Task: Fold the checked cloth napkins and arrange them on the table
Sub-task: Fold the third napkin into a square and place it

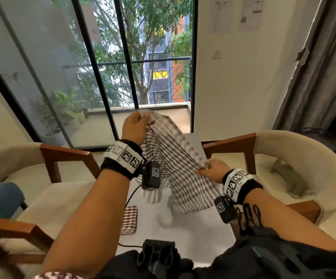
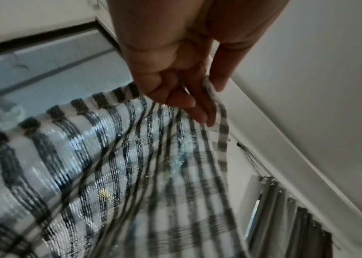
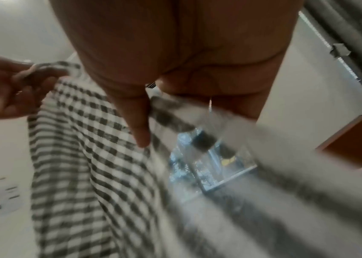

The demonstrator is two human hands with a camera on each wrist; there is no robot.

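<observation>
A grey-and-white checked napkin [image 1: 173,166] hangs unfolded in the air above the white table [image 1: 199,234]. My left hand [image 1: 136,125] is raised high and pinches its far top corner between thumb and fingers; the left wrist view shows that pinch on the napkin [image 2: 144,174] by the left hand [image 2: 199,97]. Lower and to the right, my right hand [image 1: 209,170] grips the napkin's other edge; in the right wrist view the right hand [image 3: 153,108] holds the napkin [image 3: 82,157]. A folded red-and-white checked napkin [image 1: 129,219] lies on the table near its left edge.
Two cream armchairs with wooden arms flank the table, one at the left [image 1: 42,178] and one at the right [image 1: 296,162]. A glass balcony door [image 1: 122,67] stands behind. A black cable [image 1: 131,196] trails across the table's left side.
</observation>
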